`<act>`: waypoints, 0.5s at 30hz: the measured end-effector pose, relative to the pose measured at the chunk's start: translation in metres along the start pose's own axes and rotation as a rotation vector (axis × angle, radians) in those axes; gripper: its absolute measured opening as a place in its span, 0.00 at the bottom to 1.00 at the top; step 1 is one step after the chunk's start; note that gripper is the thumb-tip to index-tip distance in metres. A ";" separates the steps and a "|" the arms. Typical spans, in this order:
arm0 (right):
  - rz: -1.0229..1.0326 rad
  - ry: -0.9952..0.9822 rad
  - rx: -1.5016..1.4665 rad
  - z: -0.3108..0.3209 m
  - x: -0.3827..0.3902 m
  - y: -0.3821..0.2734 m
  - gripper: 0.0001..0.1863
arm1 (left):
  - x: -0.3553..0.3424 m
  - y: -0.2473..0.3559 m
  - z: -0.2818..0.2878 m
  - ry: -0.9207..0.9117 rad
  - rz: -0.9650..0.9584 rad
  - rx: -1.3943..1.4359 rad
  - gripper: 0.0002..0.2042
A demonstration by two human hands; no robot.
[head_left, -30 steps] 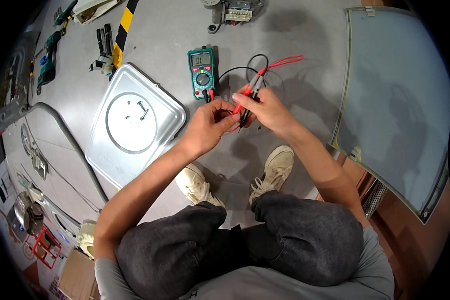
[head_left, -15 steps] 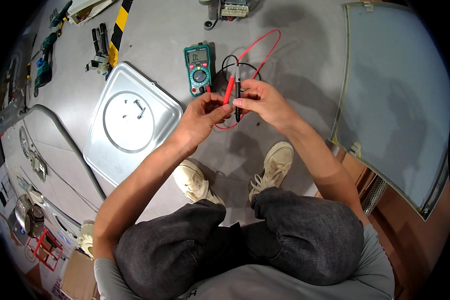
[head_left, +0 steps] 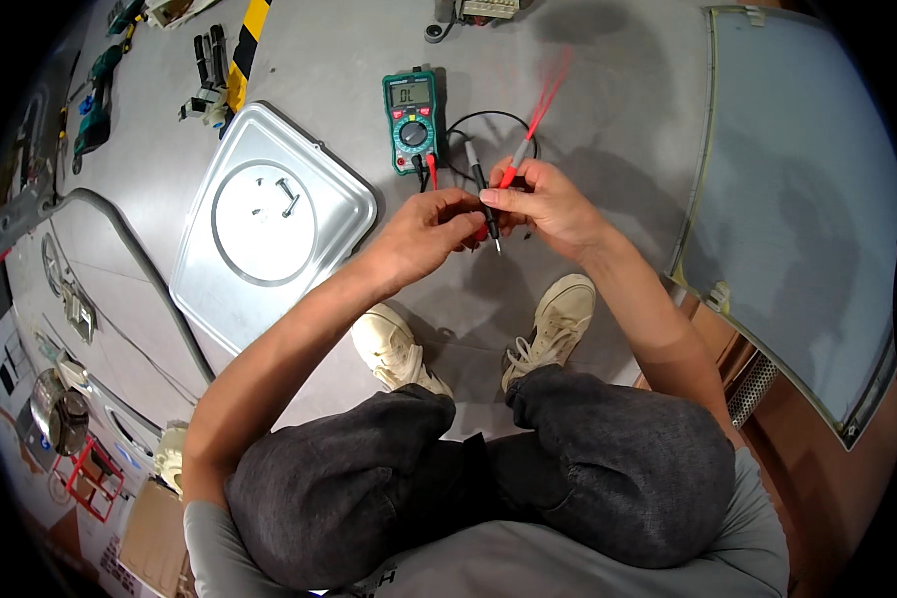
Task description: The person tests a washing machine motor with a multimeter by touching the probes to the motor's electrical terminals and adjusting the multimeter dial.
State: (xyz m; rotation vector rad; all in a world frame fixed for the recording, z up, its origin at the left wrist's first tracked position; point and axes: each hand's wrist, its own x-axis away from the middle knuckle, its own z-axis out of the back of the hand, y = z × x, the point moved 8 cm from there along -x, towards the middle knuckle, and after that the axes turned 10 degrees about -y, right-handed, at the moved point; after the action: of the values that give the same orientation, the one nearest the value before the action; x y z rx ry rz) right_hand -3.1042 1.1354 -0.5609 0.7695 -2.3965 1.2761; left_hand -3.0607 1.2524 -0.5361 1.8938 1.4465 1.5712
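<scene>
- Now got red probe crossed behind black probe, back end out to the right; half a second ago had both nearly side by side, red on the left.
- Pinching black probe between thumb and fingers of right hand.
- Pinching what looks like red probe's front end in left hand, fingers bunched just beside black probe.
- Seeing bare metal at black probe's tip, pointing down toward the shoes; can't see red tip, hidden around left fingers.
- Getting motion blur on red lead, so reading this as red probe being turned, not held steady.
- Meaning for the work: probably handling at the probes only; can't confirm contact between tips from this angle.
- Holding both probes between the hands, above grey floor, just nearer than multimeter.
- Finding multimeter flat on floor, screen on, black and red plugs seated at its lower end, no visible change in the reading.
- Also noting silver metal panel to the left, with bolt lying on it, untouched.
</scene>
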 end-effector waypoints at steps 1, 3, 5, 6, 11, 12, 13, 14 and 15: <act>0.017 0.017 0.030 0.002 0.000 -0.001 0.09 | 0.000 0.003 -0.001 0.019 -0.004 -0.003 0.13; 0.047 0.046 0.086 -0.001 0.000 -0.005 0.09 | 0.000 0.003 -0.001 0.046 -0.017 -0.029 0.13; 0.068 0.051 0.140 -0.003 -0.002 -0.007 0.10 | -0.002 -0.002 0.001 0.056 -0.034 -0.077 0.13; 0.079 0.053 0.166 -0.005 -0.003 -0.007 0.10 | -0.002 -0.003 0.002 0.070 -0.041 -0.106 0.12; 0.105 0.219 0.058 0.000 0.003 -0.003 0.11 | -0.001 -0.006 0.007 0.088 -0.080 -0.133 0.09; 0.069 0.232 0.041 0.002 0.005 -0.001 0.11 | -0.001 -0.005 0.006 0.067 -0.085 -0.140 0.09; 0.043 0.188 0.022 0.000 0.006 -0.002 0.11 | -0.001 -0.003 0.004 0.045 -0.089 -0.147 0.08; 0.016 0.139 0.001 -0.004 0.005 -0.003 0.10 | -0.001 -0.003 0.003 0.029 -0.091 -0.155 0.08; -0.010 0.090 -0.021 -0.007 0.004 -0.002 0.10 | -0.001 -0.005 0.002 0.022 -0.100 -0.162 0.08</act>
State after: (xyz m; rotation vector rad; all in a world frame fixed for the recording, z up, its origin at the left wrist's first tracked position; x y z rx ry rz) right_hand -3.1066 1.1395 -0.5535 0.7022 -2.3283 1.2530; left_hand -3.0612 1.2544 -0.5408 1.6928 1.3560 1.6149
